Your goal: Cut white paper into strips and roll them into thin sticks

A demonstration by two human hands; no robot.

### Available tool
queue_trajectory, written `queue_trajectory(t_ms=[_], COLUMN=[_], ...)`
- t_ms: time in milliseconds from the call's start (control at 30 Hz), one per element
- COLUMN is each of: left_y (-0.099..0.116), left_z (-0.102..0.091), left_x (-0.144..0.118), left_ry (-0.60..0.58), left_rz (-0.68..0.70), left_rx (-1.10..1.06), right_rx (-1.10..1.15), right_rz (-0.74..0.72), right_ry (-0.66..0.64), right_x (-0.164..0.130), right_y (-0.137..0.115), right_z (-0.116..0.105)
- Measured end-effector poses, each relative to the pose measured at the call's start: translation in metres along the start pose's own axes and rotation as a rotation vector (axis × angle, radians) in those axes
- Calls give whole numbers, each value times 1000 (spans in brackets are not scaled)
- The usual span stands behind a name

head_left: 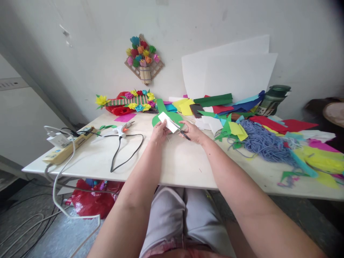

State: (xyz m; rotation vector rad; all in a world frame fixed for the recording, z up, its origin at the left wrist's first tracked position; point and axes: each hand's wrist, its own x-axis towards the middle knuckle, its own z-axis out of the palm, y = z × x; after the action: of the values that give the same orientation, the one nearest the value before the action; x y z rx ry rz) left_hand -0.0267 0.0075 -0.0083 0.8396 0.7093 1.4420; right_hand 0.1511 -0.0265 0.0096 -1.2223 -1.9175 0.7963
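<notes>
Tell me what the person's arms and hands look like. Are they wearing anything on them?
Both arms are bare right up to the picture's lower edge: no sleeves show. The left hand and right hand wear no gloves. I see no watch or bracelet on either wrist, and the hands are too small to tell about rings.

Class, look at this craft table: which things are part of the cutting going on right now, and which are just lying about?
In use: left hand holding the white paper piece; right hand working the scissors.

Lying about: glue gun, power strip, blue yarn, green paper cutout, paper flower wall hanging, dark green jar.
</notes>
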Motion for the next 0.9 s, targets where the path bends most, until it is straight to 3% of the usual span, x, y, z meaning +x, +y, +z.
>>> queue_trajectory(t_ms=[900], left_y=[1], left_z=[0], left_x=[0], left_ry=[44], left_rz=[-11], left_rx=[-7], right_rx=[47], right_rz=[4], right_ry=[-14], right_x=[-2], right_y=[-6], right_z=[3])
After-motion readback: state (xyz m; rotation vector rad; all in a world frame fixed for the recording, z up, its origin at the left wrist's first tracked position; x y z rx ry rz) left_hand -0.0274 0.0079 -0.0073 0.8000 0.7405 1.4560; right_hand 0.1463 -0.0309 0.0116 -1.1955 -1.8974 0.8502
